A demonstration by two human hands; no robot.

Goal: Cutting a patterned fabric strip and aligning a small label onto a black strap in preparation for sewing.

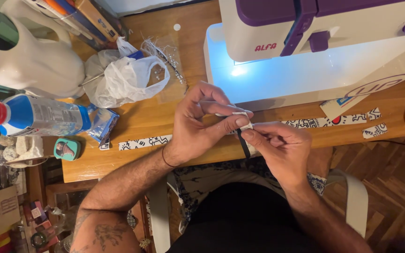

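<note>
Small white fabric strip point(243, 117) with black band point(243, 143) pinched between left hand point(198, 122) and right hand point(277, 147), near sewing machine point(315, 47), above counter point(132, 117); fold best kept flat, edges aligned, fingertip grip firm

Warm, dimmish room light, and the sewing machine point(315, 42) lamp throws a cold blue-white glare across its bed at upper centre, blowing out detail there, while the lower corners sink into shadow and the frame's edges go soft and slightly bowed.
</note>
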